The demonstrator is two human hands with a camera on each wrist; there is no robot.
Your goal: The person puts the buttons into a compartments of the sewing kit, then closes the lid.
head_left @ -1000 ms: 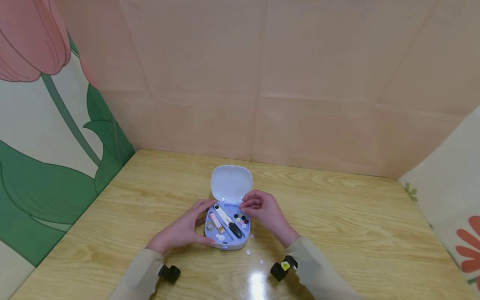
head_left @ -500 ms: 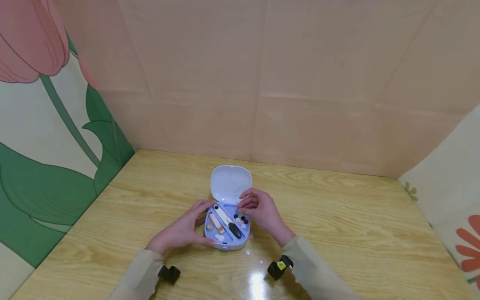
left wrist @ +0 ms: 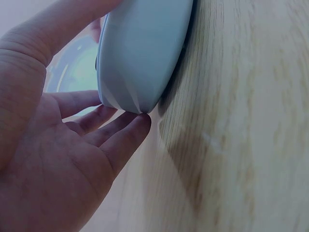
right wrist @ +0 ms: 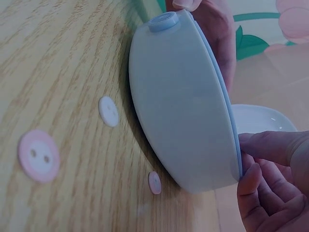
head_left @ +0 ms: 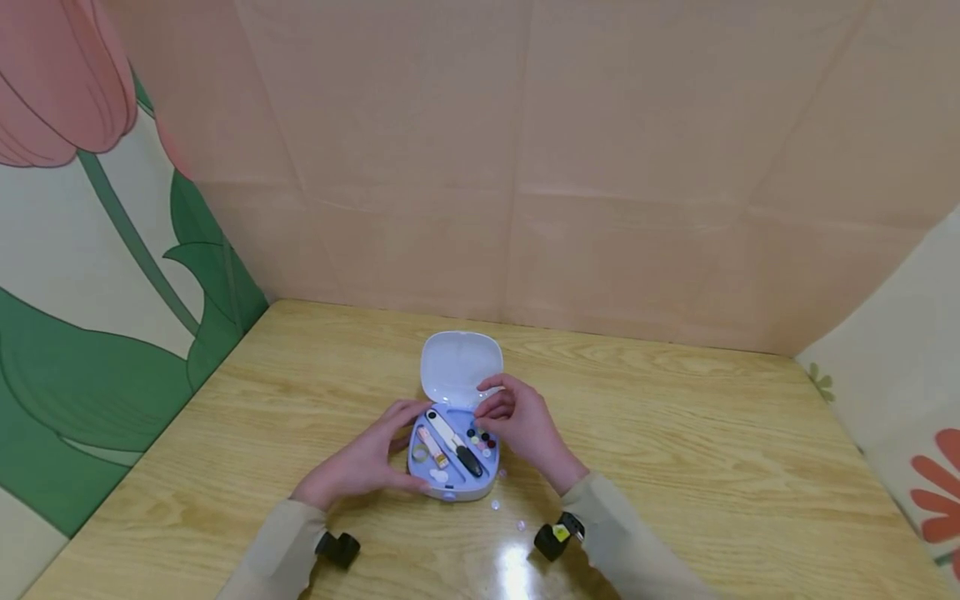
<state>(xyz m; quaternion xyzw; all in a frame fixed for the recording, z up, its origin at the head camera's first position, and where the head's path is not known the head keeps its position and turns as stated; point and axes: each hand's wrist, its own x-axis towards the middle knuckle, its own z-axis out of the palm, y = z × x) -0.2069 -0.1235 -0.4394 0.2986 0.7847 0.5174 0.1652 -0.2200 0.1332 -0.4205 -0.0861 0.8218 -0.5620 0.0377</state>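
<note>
The left hand point(head_left: 369, 460) grips the smooth, rounded case point(right wrist: 181, 106) at nine o'clock, the right hand point(head_left: 523, 422) (grasp unclear) curled at two.

Creased pinkish backdrop point(head_left: 510, 167) behind wood-grain table point(head_left: 697, 433), tulip picture point(head_left: 142, 250) alongside

My left hand point(head_left: 369, 457) holds the open blue box point(head_left: 468, 492) by its left side, while my right hand point(head_left: 523, 422), fingers curled, is at its far right corner, near some coloured buttons point(head_left: 484, 442). Three pale buttons point(head_left: 495, 505) lie on the wooden table point(head_left: 675, 450).
</note>
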